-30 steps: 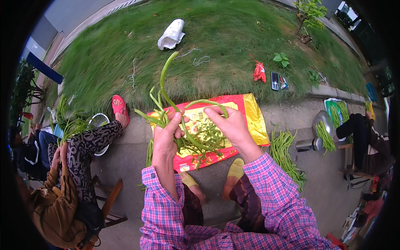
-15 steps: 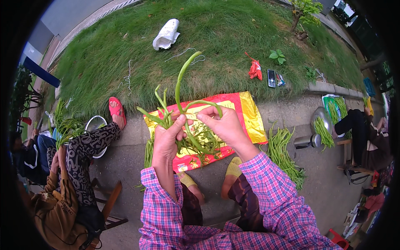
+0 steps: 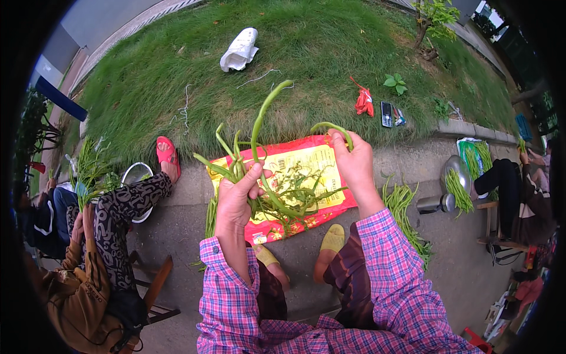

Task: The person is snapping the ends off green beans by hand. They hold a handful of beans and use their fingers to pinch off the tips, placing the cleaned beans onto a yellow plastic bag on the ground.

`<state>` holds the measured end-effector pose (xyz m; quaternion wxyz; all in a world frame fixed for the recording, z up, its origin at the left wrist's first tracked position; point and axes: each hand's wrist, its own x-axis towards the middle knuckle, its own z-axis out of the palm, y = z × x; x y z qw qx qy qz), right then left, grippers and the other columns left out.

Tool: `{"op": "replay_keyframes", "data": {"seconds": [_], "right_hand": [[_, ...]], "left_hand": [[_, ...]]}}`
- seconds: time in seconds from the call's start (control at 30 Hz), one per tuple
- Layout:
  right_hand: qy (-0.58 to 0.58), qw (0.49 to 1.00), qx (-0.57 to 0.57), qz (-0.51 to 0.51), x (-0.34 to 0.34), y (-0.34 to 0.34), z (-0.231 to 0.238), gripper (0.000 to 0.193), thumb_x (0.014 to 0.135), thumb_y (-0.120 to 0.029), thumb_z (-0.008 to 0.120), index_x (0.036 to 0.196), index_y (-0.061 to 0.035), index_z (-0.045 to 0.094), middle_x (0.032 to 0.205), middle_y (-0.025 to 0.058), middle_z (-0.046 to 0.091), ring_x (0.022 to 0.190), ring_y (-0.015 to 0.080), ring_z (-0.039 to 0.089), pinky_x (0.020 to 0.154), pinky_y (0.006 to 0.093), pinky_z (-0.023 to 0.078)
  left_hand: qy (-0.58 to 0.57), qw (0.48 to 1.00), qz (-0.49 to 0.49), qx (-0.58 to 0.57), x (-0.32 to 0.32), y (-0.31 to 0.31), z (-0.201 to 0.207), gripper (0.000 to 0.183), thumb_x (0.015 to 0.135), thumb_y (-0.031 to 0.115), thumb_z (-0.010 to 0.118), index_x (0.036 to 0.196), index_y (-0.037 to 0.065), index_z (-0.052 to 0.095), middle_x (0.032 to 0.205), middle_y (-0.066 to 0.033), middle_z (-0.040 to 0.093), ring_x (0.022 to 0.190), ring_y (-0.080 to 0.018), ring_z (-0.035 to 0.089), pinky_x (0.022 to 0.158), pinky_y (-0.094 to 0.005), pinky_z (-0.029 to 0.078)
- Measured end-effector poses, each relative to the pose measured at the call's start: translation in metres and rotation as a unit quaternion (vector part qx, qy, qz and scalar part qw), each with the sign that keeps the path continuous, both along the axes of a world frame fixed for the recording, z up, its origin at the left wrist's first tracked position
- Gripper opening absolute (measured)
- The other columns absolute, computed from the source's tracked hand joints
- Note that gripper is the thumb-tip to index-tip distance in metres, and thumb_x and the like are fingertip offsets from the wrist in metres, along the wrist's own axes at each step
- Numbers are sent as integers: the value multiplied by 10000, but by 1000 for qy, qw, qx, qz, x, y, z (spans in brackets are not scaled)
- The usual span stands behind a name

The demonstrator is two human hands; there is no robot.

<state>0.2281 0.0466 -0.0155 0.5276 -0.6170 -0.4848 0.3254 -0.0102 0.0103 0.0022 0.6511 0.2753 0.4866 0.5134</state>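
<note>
My left hand [image 3: 234, 203] is closed round a small bunch of long green stems [image 3: 257, 127]; one thick stem curves high above the thumb and shorter ends poke out to the left. Apart from it, on the right, my right hand [image 3: 357, 168] pinches a single curved green stem [image 3: 331, 126] between thumb and fingers. Below both hands, a red and yellow plastic sack [image 3: 318, 158] lies flat, strewn with leafy green trimmings [image 3: 295, 192]. Long green stems [image 3: 400, 206] lie heaped on the pavement to its right, and more stems [image 3: 210, 219] lie at its left edge.
A seated person [image 3: 82, 289] on the left holds greens beside a metal basin [image 3: 137, 174]. At the right sits another person [image 3: 519, 194], near a steel vessel [image 3: 436, 202] and stems. On the grass are a white sack [image 3: 240, 49], a red bag [image 3: 364, 101] and a phone [image 3: 387, 114].
My right hand has moved right and slightly up, away from my left hand, with a curved stem in its fingers. My left hand keeps its bunch in nearly the same place.
</note>
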Motion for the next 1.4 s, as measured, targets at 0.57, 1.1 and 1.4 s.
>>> {"op": "replay_keyframes", "data": {"seconds": [0.57,1.1,1.4], "right_hand": [[-77,951,-109,278,-58,-40,31,277,818,-231,738,1010,-33,725,858,84,631,741,178,633,683,313,511],[-126,960,-11,250,-63,-42,26,119,797,-99,657,829,12,624,760,-1,558,632,72,510,578,251,438],[82,993,-46,77,-27,-13,11,196,914,-198,666,964,-10,686,742,-25,623,663,54,541,612,250,460]], "left_hand": [[42,996,79,-31,5,1,-9,185,852,186,752,896,41,647,775,-49,669,486,-38,431,500,-210,426],[17,1000,14,-1,6,-2,-8,242,827,163,777,985,22,660,791,-79,690,513,-54,485,495,-196,416],[-21,996,90,12,-14,2,-5,194,886,217,718,967,74,615,831,-46,659,482,-32,395,511,-212,432]]}}
